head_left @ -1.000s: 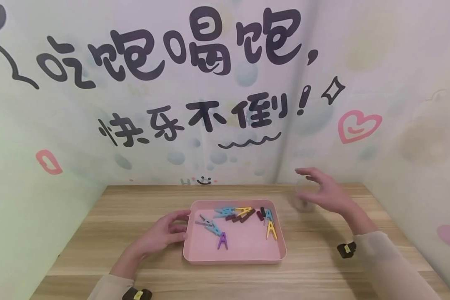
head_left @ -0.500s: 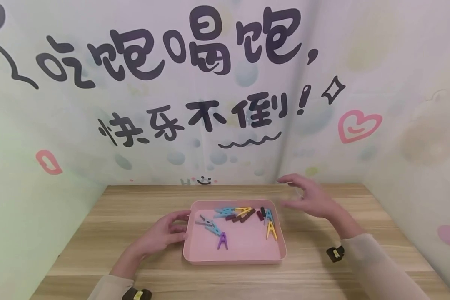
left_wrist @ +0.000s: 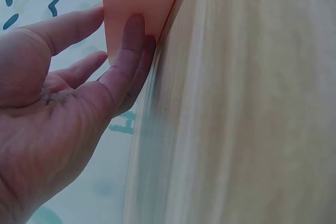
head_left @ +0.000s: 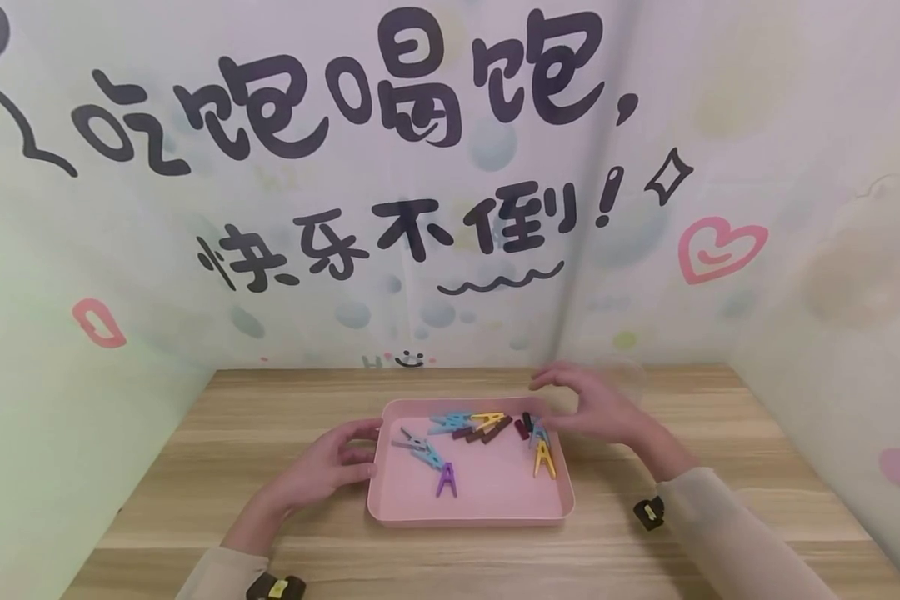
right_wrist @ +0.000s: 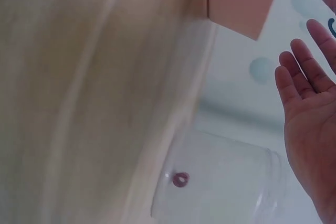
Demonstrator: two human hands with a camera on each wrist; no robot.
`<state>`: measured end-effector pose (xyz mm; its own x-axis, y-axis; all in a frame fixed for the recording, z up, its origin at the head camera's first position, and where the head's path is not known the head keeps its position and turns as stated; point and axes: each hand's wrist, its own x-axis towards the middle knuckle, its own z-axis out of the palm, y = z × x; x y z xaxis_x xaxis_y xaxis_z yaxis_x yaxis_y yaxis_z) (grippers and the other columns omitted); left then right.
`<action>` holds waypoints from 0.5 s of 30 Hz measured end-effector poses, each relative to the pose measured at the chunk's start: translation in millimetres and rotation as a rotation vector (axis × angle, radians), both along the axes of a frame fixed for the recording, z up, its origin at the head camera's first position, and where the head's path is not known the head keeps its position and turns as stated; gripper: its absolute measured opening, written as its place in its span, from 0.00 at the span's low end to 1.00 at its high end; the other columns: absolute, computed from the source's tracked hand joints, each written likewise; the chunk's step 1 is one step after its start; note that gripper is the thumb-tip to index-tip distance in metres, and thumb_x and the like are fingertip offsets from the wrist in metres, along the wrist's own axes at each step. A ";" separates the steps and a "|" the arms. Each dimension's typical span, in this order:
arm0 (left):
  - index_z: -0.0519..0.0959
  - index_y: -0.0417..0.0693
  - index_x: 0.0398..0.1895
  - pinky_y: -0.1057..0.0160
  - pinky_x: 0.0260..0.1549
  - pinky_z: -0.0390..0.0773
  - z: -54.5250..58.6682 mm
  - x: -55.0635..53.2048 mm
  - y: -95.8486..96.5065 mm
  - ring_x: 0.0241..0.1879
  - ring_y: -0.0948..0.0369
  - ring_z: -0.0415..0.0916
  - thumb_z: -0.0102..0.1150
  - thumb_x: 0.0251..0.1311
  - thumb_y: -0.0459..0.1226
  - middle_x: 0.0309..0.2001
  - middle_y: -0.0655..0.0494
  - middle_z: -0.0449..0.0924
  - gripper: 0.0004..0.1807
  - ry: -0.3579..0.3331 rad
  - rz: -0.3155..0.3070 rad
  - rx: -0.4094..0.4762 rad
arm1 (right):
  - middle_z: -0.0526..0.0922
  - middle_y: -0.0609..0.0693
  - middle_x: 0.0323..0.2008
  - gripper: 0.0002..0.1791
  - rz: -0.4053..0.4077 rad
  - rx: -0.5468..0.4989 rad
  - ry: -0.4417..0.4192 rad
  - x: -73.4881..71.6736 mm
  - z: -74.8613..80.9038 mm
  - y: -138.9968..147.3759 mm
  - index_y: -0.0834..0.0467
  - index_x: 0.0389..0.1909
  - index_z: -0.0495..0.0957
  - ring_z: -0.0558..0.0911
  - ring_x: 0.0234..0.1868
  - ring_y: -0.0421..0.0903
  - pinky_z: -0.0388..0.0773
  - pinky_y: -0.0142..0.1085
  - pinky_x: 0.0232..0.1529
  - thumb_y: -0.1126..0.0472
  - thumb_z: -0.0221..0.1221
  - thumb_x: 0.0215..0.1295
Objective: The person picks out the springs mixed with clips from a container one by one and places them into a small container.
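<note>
A shallow pink tray (head_left: 487, 500) lies on the table with several clothespins in blue, yellow, purple and grey; one is a purple clothespin (head_left: 446, 481). Short dark brown and maroon pieces (head_left: 497, 431) lie along its back. My left hand (head_left: 337, 458) rests its fingertips against the tray's left wall, also seen in the left wrist view. Over the back right corner hovers my right hand (head_left: 592, 404), thumb and fingers spread and holding nothing. Its thumb overlaps a blue clothespin (head_left: 538, 435) in the head view.
Behind the right hand stands a clear jar (right_wrist: 226, 177) with a small dark red ring-shaped piece (right_wrist: 180, 179) inside. A printed cloth wall (head_left: 420, 317) rises at the table's back edge. The wooden table (head_left: 300, 396) extends on both sides of the tray.
My right hand has moved left, away from the clear jar and over the tray's back right corner. The left hand has stayed at the tray's left wall.
</note>
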<state>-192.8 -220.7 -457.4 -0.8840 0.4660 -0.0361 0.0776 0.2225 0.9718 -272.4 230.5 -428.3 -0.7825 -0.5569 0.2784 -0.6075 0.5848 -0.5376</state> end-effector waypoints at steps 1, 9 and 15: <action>0.56 0.27 0.80 0.58 0.61 0.83 0.2 -0.1 0.2 0.67 0.34 0.73 0.63 0.71 0.26 0.73 0.27 0.64 0.39 0.002 0.000 0.000 | 0.82 0.47 0.64 0.26 0.004 0.006 0.003 -0.2 -1.1 -1.6 0.53 0.58 0.85 0.76 0.69 0.57 0.73 0.64 0.69 0.54 0.78 0.60; 0.57 0.28 0.80 0.58 0.60 0.83 1.8 -0.4 0.5 0.67 0.35 0.74 0.63 0.71 0.27 0.72 0.27 0.65 0.39 0.011 0.005 -0.017 | 0.80 0.49 0.65 0.24 0.020 0.046 -0.034 -8.4 -14.9 -9.1 0.50 0.56 0.86 0.74 0.71 0.58 0.71 0.63 0.71 0.50 0.78 0.60; 0.56 0.27 0.80 0.59 0.60 0.83 1.8 0.4 0.7 0.67 0.34 0.73 0.63 0.71 0.26 0.72 0.27 0.65 0.39 0.005 0.005 -0.011 | 0.78 0.49 0.67 0.22 0.051 0.052 -0.095 -10.5 -18.5 -13.3 0.48 0.55 0.86 0.73 0.71 0.57 0.71 0.63 0.71 0.52 0.77 0.61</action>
<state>-192.4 -220.0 -455.6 -0.8865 0.4613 -0.0368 0.0812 0.2334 0.9690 -282.9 217.1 -446.8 -0.7739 -0.6087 0.1746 -0.5854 0.5826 -0.5638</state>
